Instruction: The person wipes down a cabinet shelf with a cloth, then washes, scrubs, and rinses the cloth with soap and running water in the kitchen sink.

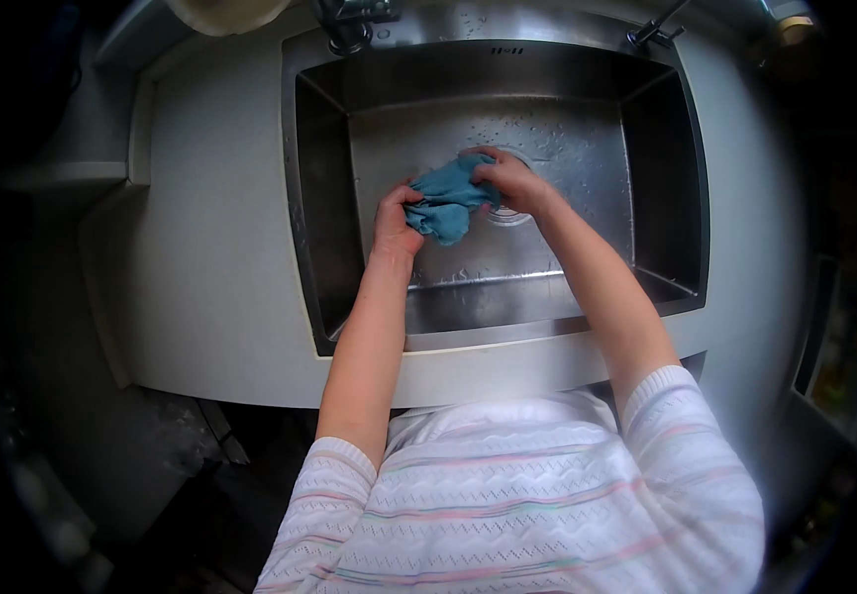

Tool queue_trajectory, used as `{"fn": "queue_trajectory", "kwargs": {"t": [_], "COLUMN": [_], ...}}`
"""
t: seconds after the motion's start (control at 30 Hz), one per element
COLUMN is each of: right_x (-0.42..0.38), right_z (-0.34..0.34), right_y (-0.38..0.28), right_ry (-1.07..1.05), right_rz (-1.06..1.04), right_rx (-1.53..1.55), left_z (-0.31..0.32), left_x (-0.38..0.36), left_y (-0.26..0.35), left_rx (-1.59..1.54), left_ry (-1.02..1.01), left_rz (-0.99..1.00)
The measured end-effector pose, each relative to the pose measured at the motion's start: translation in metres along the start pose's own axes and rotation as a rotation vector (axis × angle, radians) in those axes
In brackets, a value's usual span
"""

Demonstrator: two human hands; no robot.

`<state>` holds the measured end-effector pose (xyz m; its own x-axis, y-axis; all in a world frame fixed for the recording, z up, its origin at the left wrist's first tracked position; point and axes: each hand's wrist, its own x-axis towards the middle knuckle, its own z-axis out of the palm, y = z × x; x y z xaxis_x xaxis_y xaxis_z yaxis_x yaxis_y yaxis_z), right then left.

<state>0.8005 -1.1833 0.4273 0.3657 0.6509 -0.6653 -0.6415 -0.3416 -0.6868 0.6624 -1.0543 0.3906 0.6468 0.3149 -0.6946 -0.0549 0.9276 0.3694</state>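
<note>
A bunched teal cloth (pixel 443 203) is held over the middle of the steel sink (pixel 389 129). My left hand (pixel 396 220) grips the cloth's left end, thumb and fingers closed on it. At the other end, my right hand (pixel 509 180) has its fingers wrapped round the upper right part of the cloth. Behind and below the right hand, the round drain (pixel 509 216) shows in part. The palms and some fingertips are hidden by the cloth.
A faucet base (pixel 349 35) stands at the sink's back left, and a dark fitting (pixel 654 35) at its back right. Water drops dot the sink floor. White counter (pixel 215 218) surrounds the sink, and a pale round object (pixel 228 12) is cut off at the top.
</note>
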Motion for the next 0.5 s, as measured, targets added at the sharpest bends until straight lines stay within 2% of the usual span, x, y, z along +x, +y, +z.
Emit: {"fn": "queue_trajectory", "kwargs": {"t": [0.03,0.07,0.1,0.13,0.17,0.23,0.3,0.33,0.43,0.47,0.5], "right_x": [0.009,0.016,0.0,-0.041,-0.034,0.0,0.031,0.034,0.021,0.003,0.007], "right_z": [0.009,0.027,0.057,0.098,0.096,0.083,0.068,0.069,0.083,0.099,0.101], "right_y": [0.001,0.008,0.003,-0.013,-0.011,0.004,0.019,0.015,0.013,0.009,0.015], "right_ry": [0.06,0.207,0.291,0.235,0.247,0.275,0.304,0.32,0.395,0.41,0.364], "right_rz": [-0.118,-0.528,-0.608,-0.618,-0.599,-0.563,-0.526,-0.508,-0.577,-0.59,-0.662], "right_rx": [-0.281,-0.664,-0.96,-1.141,-1.148,-1.16,-1.171,-1.178,-1.013,-1.076,-1.054], "left_z": [0.004,0.005,0.0,-0.011,-0.02,-0.028,0.016,0.022,0.026,0.005,-0.016], "left_x": [-0.002,-0.002,-0.004,-0.007,-0.005,0.01,-0.014,-0.01,-0.015,-0.004,0.008], "left_y": [0.005,0.008,0.006,0.001,-0.006,-0.02,-0.023,-0.022,-0.012,-0.017,-0.021], "left_rx": [-0.088,-0.176,-0.197,-0.222,-0.246,-0.3,-0.136,-0.128,-0.141,-0.217,-0.295], "left_ry": [0.006,0.013,-0.048,-0.11,-0.173,-0.538,0.089,0.116,0.019,-0.117,-0.402], "left_rz": [-0.055,-0.112,-0.09,-0.069,-0.047,-0.073,-0.02,0.005,-0.059,-0.038,-0.048]}}
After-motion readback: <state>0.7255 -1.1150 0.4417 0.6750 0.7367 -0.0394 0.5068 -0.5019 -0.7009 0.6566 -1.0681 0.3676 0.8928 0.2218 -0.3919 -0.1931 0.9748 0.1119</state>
